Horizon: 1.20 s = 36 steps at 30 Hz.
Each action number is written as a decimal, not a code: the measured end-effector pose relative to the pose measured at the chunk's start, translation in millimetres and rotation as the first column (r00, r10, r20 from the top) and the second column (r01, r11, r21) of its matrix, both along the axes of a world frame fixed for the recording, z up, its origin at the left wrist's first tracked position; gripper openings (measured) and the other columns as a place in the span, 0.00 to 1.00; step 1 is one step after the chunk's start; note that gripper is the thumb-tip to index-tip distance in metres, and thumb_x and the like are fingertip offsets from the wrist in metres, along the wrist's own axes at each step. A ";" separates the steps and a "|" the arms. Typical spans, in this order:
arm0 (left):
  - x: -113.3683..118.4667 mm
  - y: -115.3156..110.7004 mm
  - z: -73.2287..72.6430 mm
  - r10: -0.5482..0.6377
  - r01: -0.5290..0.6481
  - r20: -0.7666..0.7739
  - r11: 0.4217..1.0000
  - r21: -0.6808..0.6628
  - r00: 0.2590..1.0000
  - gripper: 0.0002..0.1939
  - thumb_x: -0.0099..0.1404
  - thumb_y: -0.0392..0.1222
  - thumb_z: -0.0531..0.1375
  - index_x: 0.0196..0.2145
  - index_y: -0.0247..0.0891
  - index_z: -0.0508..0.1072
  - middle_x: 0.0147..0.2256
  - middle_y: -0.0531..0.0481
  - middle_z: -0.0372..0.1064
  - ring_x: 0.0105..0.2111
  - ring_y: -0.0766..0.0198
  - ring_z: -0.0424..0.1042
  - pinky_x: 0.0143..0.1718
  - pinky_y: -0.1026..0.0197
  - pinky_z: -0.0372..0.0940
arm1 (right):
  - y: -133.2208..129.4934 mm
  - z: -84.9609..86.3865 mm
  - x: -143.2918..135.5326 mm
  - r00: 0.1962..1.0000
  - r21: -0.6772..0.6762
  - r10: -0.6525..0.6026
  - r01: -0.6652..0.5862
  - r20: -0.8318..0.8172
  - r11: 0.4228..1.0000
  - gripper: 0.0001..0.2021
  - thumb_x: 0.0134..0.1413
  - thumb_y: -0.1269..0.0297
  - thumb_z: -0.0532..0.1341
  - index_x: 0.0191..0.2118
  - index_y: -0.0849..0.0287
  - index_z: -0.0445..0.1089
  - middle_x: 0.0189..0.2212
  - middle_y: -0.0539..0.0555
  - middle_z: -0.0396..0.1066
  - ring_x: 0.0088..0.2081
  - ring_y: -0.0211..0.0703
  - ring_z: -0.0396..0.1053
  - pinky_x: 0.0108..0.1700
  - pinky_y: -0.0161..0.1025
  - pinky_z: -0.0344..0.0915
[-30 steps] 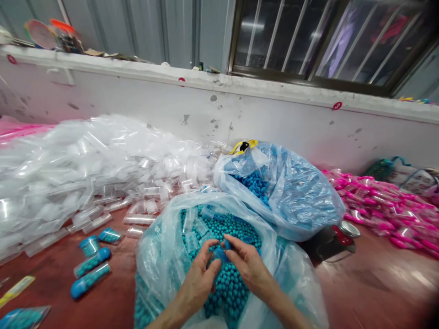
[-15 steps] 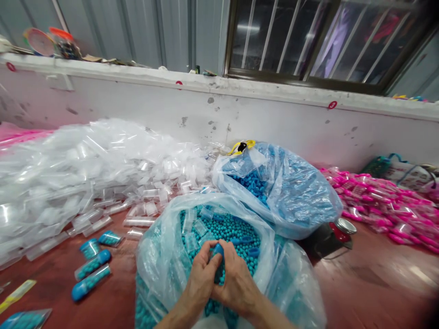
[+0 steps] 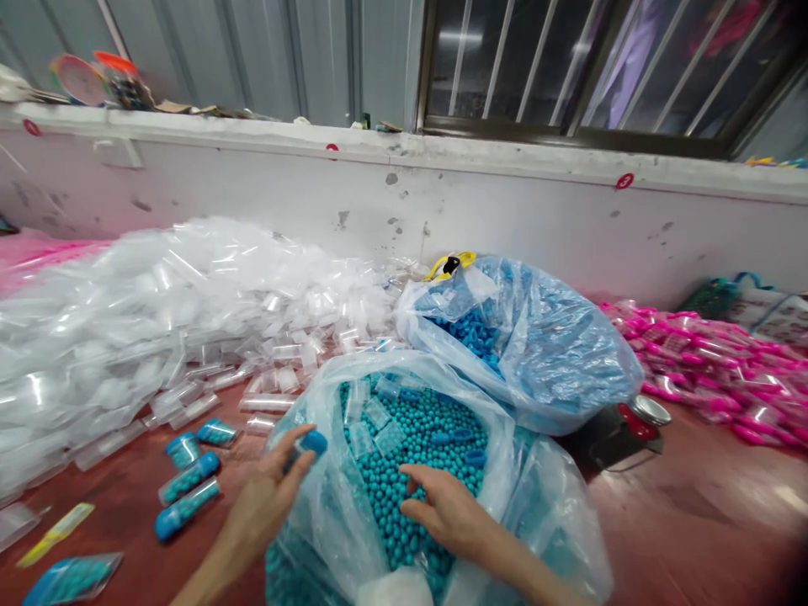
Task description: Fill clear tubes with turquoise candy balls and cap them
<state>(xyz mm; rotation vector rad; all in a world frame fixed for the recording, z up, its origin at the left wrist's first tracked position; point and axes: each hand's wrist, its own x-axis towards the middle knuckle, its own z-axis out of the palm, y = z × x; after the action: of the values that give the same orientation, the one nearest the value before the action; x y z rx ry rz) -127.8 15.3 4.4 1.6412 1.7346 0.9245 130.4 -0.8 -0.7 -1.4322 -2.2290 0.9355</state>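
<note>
My left hand [image 3: 278,471] is closed around a tube with a blue cap [image 3: 314,441], over the left rim of the bead bag; most of the tube is hidden by the fingers. My right hand [image 3: 442,509] hovers over the turquoise beads [image 3: 404,438], thumb and fingers apart with nothing between them. The beads fill an open translucent plastic bag [image 3: 505,421]. Several clear tubes [image 3: 359,439] and blue caps [image 3: 475,458] lie on top of them. Left of the bag, filled tubes with blue caps [image 3: 189,477] rest on the red table [image 3: 246,551].
A large heap of clear tubes [image 3: 208,311] spreads along the left. Behind the bead bag sits a bluish bag of blue caps [image 3: 555,353]. Pink-capped tubes [image 3: 707,362] are piled at the right, near a dark device with a metal knob [image 3: 650,412]. A yellow strip [image 3: 56,534] lies front left.
My hands have parted from above the beads. The left has carried the blue-capped tube to the left; the right has let go and moved slightly right.
</note>
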 end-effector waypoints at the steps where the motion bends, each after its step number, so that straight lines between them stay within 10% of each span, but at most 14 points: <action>1: -20.1 3.0 -3.1 0.068 -0.064 -0.091 0.997 0.037 0.994 0.23 0.57 0.52 0.51 0.49 0.41 0.63 0.34 0.51 0.70 0.33 0.58 0.68 0.34 0.62 0.62 | 7.2 1.9 2.7 0.999 0.022 -0.009 0.008 0.038 1.000 0.16 0.51 0.64 0.54 0.47 0.58 0.66 0.36 0.53 0.72 0.38 0.43 0.68 0.41 0.35 0.60; 5: -67.3 14.8 -13.1 0.240 -0.229 -0.492 0.970 0.085 0.837 0.24 0.61 0.49 0.46 0.52 0.38 0.60 0.38 0.43 0.70 0.35 0.53 0.70 0.36 0.56 0.62 | 40.2 3.7 -5.5 0.970 0.151 -0.142 0.113 0.198 0.982 0.13 0.54 0.63 0.52 0.43 0.59 0.67 0.37 0.55 0.71 0.42 0.46 0.67 0.42 0.37 0.58; 9: -45.8 16.0 -9.7 0.307 -0.136 -0.668 0.945 0.297 0.678 0.23 0.62 0.45 0.46 0.51 0.30 0.61 0.41 0.36 0.67 0.39 0.50 0.67 0.39 0.52 0.61 | 65.2 -9.1 -29.5 0.909 0.216 -0.259 0.195 0.327 0.957 0.15 0.52 0.59 0.55 0.44 0.61 0.63 0.39 0.59 0.69 0.42 0.49 0.67 0.39 0.38 0.59; 16: 66.1 12.4 -9.5 -0.125 0.232 -0.547 0.964 0.130 0.827 0.20 0.61 0.39 0.48 0.51 0.39 0.61 0.42 0.45 0.67 0.42 0.57 0.66 0.42 0.58 0.61 | 55.3 -24.5 -35.9 0.910 0.236 -0.217 0.137 0.354 0.962 0.07 0.51 0.66 0.55 0.38 0.58 0.62 0.36 0.53 0.70 0.40 0.43 0.67 0.36 0.34 0.57; 23: 101.9 22.5 -30.1 -0.534 0.524 -0.460 0.836 -0.161 0.709 0.12 0.60 0.36 0.47 0.38 0.39 0.68 0.36 0.45 0.69 0.39 0.56 0.67 0.41 0.56 0.59 | 29.5 -15.2 -1.0 0.927 0.187 -0.115 0.050 0.356 0.981 0.05 0.52 0.66 0.54 0.36 0.56 0.64 0.34 0.49 0.71 0.37 0.39 0.68 0.34 0.31 0.57; 36: 174.0 81.7 -56.6 -0.284 0.280 0.032 0.907 -0.316 0.958 0.03 0.51 0.31 0.54 0.23 0.36 0.64 0.29 0.42 0.67 0.38 0.52 0.66 0.39 0.56 0.55 | 63.7 -20.3 46.0 0.735 0.247 -0.378 0.287 0.562 0.926 0.12 0.52 0.60 0.55 0.41 0.60 0.65 0.38 0.62 0.70 0.40 0.50 0.69 0.38 0.39 0.59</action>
<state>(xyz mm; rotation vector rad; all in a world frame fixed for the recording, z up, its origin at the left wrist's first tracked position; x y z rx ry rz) 46.2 96.9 -52.2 1.6261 1.5084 0.4689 176.4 62.9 -21.1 -2.1953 -2.2379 0.1881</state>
